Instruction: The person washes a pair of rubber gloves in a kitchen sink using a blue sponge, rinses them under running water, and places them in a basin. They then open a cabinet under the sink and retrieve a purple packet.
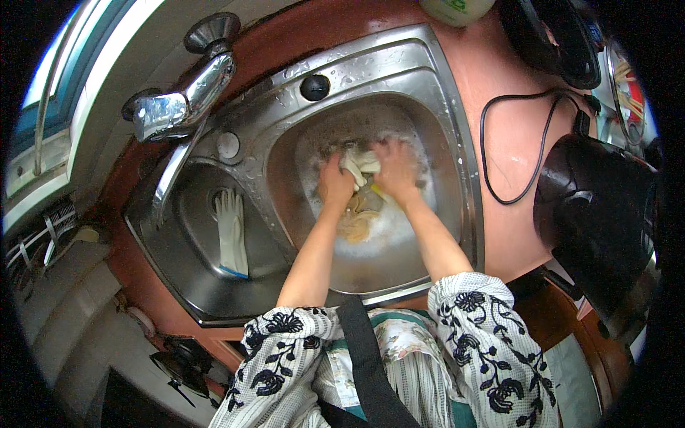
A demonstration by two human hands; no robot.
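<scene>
My left hand (335,181) and my right hand (396,167) are both in the larger steel sink basin (449,160), over cloudy, soapy water (388,232). Between them they grip a wet, pale glove (354,165), with finger-like ends hanging down. Blur and my fingers hide part of it. A bit of yellow edging (379,191) shows beside my right hand. Tan, cloth-like material (357,224) lies in the water below my wrists. In the smaller basin (195,224) to the left, a second pale glove (231,230) with a blue cuff edge lies flat, fingers towards the drain.
A chrome mixer tap (187,101) reaches over the small basin from the back left. A black round knob (314,88) sits on the sink's rear ledge. On the pink counter (514,235) at right lie a looped black cable (484,142) and a glossy black appliance (594,230).
</scene>
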